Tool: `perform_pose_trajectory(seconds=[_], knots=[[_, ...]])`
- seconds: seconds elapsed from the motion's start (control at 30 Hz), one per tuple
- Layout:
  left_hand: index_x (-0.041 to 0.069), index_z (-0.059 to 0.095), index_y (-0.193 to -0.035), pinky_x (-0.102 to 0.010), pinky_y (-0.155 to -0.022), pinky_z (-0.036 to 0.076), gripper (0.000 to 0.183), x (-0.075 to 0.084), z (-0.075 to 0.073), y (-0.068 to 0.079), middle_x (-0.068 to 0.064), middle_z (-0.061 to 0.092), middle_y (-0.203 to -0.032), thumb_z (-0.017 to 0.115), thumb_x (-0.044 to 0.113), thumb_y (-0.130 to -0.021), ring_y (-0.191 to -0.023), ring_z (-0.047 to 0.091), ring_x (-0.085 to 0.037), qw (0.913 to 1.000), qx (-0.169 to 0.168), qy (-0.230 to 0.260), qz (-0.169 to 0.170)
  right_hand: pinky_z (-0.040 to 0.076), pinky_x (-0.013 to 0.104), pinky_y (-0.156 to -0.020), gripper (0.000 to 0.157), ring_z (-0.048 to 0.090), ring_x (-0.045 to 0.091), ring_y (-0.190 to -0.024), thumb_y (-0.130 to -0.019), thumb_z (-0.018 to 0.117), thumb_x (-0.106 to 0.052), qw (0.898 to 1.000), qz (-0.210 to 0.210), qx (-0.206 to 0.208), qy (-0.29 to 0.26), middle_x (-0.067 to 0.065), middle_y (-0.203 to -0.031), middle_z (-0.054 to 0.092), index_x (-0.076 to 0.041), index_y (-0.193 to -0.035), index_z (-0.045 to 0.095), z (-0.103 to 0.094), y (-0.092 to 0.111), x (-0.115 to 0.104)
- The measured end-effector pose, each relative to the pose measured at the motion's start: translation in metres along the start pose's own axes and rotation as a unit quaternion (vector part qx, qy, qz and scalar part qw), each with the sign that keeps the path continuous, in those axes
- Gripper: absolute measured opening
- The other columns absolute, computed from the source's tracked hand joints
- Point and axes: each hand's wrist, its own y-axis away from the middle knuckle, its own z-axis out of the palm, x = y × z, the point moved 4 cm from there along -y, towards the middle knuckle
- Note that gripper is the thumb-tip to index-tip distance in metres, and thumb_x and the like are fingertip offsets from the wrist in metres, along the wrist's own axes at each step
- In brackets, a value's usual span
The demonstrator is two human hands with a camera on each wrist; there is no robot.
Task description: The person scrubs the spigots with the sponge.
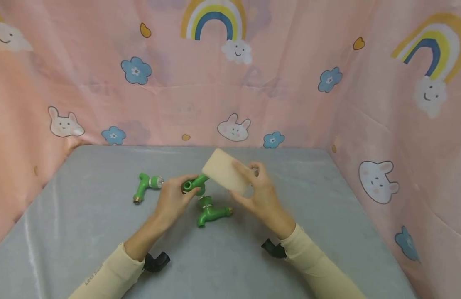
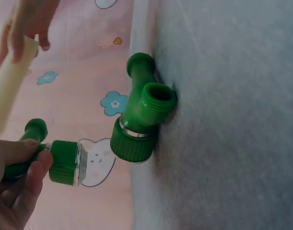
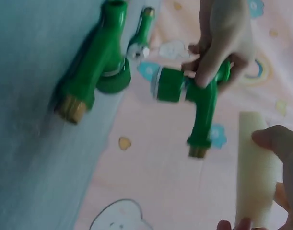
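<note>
My left hand pinches a green faucet above the table; in the right wrist view its brass-coloured threaded end points down. With thumb and fingers my right hand grips a pale cream sponge block by its edges. The sponge is tilted beside the held faucet; in the right wrist view a gap separates them. A second green faucet lies on the table just below the hands. Farther left lies a third green faucet, with a silvery ring and a brass-coloured end.
A grey cloth covers the table. Pink printed curtain hangs at the back and sides. Dark curved pieces, one by the left sleeve and one by the right sleeve, show near the wrists.
</note>
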Motion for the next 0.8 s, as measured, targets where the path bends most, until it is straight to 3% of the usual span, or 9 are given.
perform_pose_trajectory(seconds=[0.1,0.17,0.33,0.43,0.53,0.67,0.8], knots=[[0.000,0.074,-0.110,-0.026,-0.062,0.060,0.030,0.004,0.001,0.003,-0.015,0.078,-0.097,0.082,0.005,-0.082,-0.075,0.073,-0.019,0.9992,0.013,-0.025,0.027,0.051,0.032,-0.062,0.073,0.057,0.027,-0.085,-0.077,0.088,-0.021,1.000,-0.013,-0.012,0.001,0.018,-0.115,0.050,-0.019,-0.144,0.057,0.008,0.005,-0.006],[0.000,0.075,-0.109,-0.027,-0.060,0.058,0.030,0.006,0.002,0.003,-0.015,0.078,-0.094,0.083,0.005,-0.081,-0.071,0.071,-0.018,0.9987,0.020,-0.029,0.036,0.050,0.031,-0.061,0.073,0.056,0.026,-0.084,-0.079,0.086,-0.023,1.000,0.004,-0.028,0.012,0.018,-0.116,0.051,-0.019,-0.145,0.056,0.012,0.004,-0.003],[0.000,0.074,-0.111,-0.027,-0.063,0.060,0.033,0.003,0.006,0.001,-0.016,0.078,-0.095,0.083,0.002,-0.080,-0.072,0.072,-0.019,0.9990,0.022,-0.016,0.035,0.049,0.034,-0.058,0.072,0.055,0.029,-0.083,-0.083,0.082,-0.023,0.991,0.112,-0.048,0.058,0.022,-0.124,0.048,-0.019,-0.148,0.053,0.004,0.000,0.028],[-0.001,0.074,-0.110,-0.029,-0.066,0.062,0.032,0.002,0.008,0.002,-0.017,0.078,-0.096,0.082,0.000,-0.080,-0.076,0.075,-0.022,0.9990,0.018,-0.014,0.038,0.049,0.036,-0.061,0.071,0.056,0.031,-0.085,-0.084,0.081,-0.022,0.987,0.145,-0.036,0.054,0.021,-0.126,0.047,-0.020,-0.149,0.052,-0.007,-0.001,0.037],[-0.001,0.074,-0.110,-0.031,-0.066,0.062,0.031,0.004,0.005,0.002,-0.017,0.078,-0.095,0.082,-0.001,-0.080,-0.074,0.075,-0.023,0.9981,0.030,-0.010,0.053,0.051,0.035,-0.068,0.071,0.058,0.031,-0.090,-0.085,0.081,-0.025,0.992,0.119,-0.040,0.003,0.020,-0.125,0.048,-0.021,-0.149,0.051,-0.010,-0.004,0.028],[-0.001,0.073,-0.110,-0.034,-0.069,0.063,0.030,0.006,0.000,0.000,-0.018,0.078,-0.098,0.081,0.001,-0.081,-0.079,0.077,-0.026,0.9969,0.043,0.017,0.064,0.047,0.030,-0.065,0.071,0.057,0.029,-0.083,-0.087,0.078,-0.031,0.993,0.082,-0.083,-0.030,0.019,-0.122,0.050,-0.023,-0.151,0.049,0.002,-0.006,0.016],[-0.002,0.071,-0.112,-0.032,-0.077,0.063,0.029,0.000,0.003,-0.001,-0.019,0.077,-0.103,0.079,0.002,-0.084,-0.090,0.077,-0.028,0.9977,0.010,0.061,0.029,0.045,0.029,-0.061,0.070,0.056,0.028,-0.081,-0.087,0.077,-0.030,0.988,0.115,-0.101,-0.009,0.019,-0.122,0.051,-0.021,-0.151,0.049,0.009,-0.002,0.026]])
